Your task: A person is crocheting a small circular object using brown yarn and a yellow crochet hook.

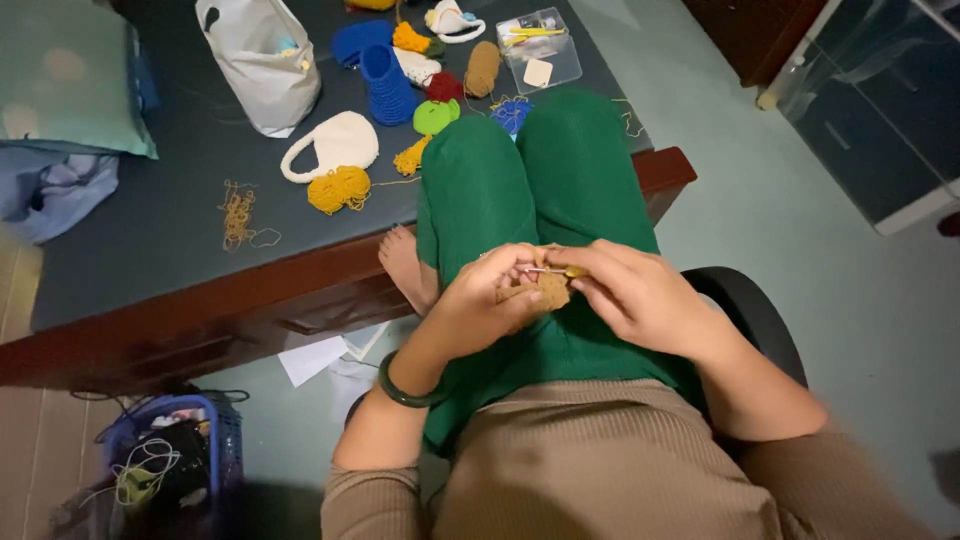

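1. The left hand [490, 300] has its fingers pinching a small brown crochet piece [545, 290] over the lap.
2. The right hand [635, 295] has its fingers pinching a crochet hook [555, 271] at that piece.
3. Yellow yarn [338, 188] lies far left on the worktop [150, 240].

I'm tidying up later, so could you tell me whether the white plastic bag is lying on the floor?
No, the white plastic bag stands on the dark table, beside the cream crocheted purse.
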